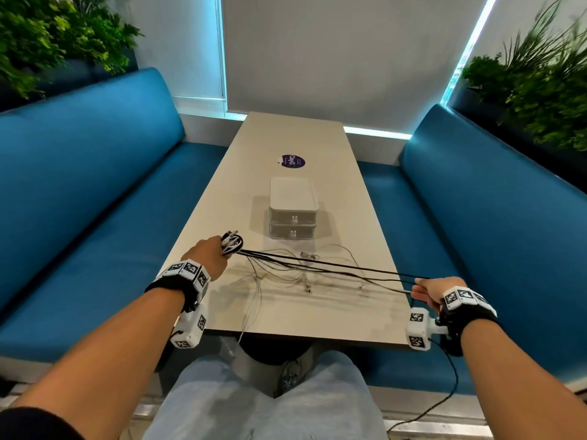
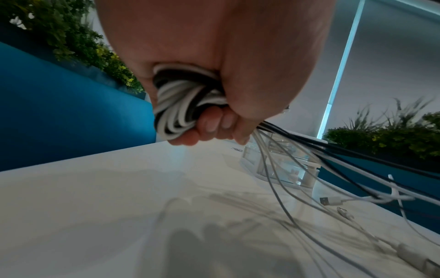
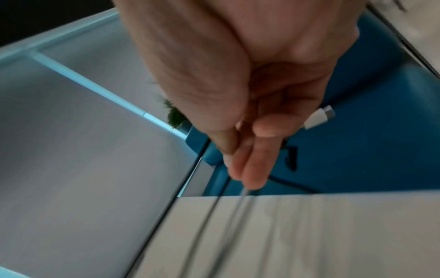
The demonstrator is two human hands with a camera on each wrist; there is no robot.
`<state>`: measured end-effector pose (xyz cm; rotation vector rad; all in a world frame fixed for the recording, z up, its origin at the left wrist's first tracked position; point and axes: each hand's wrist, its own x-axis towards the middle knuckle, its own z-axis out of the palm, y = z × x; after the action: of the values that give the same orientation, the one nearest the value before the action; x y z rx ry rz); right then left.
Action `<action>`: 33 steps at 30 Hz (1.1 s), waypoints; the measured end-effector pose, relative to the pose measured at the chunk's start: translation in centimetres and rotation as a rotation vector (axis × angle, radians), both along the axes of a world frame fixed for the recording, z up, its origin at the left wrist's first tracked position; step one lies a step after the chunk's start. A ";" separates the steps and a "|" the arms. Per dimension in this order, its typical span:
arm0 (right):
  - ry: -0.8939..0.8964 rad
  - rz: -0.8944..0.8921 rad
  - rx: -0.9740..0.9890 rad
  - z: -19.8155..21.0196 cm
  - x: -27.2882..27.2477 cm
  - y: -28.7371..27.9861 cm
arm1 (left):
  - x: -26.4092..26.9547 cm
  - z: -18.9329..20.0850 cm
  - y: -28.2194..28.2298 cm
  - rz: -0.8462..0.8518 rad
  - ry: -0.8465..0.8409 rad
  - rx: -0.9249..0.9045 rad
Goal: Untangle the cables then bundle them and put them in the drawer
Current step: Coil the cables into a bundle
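Left hand: the left hand (image 1: 208, 254) is gripping 1 coil of cables (image 1: 232, 243), fingers curled tight round black and white loops, at 10 o'clock from the table's middle, raised above the table (image 1: 333, 315).
Coil, wrist view: the coil (image 2: 181, 105) is showing several white turns and a few black ones wedged under the fingers (image 2: 212, 124); an exact count of turns cannot be told.
Right hand: the right hand (image 1: 433, 293) is pinching the far ends of the black cables (image 1: 333, 268) between narrow, nearly straight fingers (image 3: 252, 165), at 4 o'clock, over the table's right edge.
Black cables: about 3 dark strands are stretching taut from the coil to the right hand; the exact number is blurred.
Plug: 1 white plug (image 3: 317, 117) is sticking out beside the right hand.
Loose white cables: several thin white cables (image 1: 286, 274) are lying slack on the table between the 2 hands, some trailing over the near edge at 6 o'clock.
Drawers: 2 stacked translucent drawers (image 1: 293, 211) are sitting closed at 12 o'clock from the cables, well apart from both hands.
Sticker: 1 round purple sticker (image 1: 293, 161) is lying beyond the drawers.
Benches: 2 blue benches (image 1: 95, 192) are flanking the table.
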<state>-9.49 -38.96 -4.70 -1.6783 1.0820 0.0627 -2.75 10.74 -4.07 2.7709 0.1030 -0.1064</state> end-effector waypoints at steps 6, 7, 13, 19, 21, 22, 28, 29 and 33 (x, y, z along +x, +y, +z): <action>-0.093 -0.095 0.138 -3.7 0.7 -2.3 | -0.2 -0.2 0.0 0.003 0.026 -0.018; -0.070 -0.083 0.118 -4.3 1.0 -2.9 | -0.3 -0.3 0.1 0.004 0.026 -0.014; -0.054 0.003 0.044 -1.2 -1.0 -0.8 | -0.4 -0.5 0.0 -0.001 0.021 0.001; 0.235 0.237 -0.735 -0.1 -2.8 0.5 | -0.4 -0.3 0.7 -0.002 0.014 0.038; 0.273 0.338 -0.864 -0.3 -3.3 0.8 | -0.4 -0.1 0.8 -0.007 0.010 0.058; 0.295 0.380 -0.900 -0.4 -3.4 0.9 | -0.5 -0.1 0.9 -0.007 0.010 0.064; 0.348 0.516 -1.007 -0.3 -3.5 0.6 | -0.4 0.2 1.1 -0.033 0.008 0.092; 0.347 0.536 -1.035 -0.4 -3.5 0.5 | -0.4 0.2 1.0 -0.038 0.006 0.092; 0.372 0.637 -1.141 -0.4 -3.8 -0.2 | -0.2 0.7 0.8 -0.049 -0.017 0.115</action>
<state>-13.27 -39.19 -5.14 -3.1061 0.8152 0.1961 -2.97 11.54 -3.39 2.8894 0.0375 -0.0920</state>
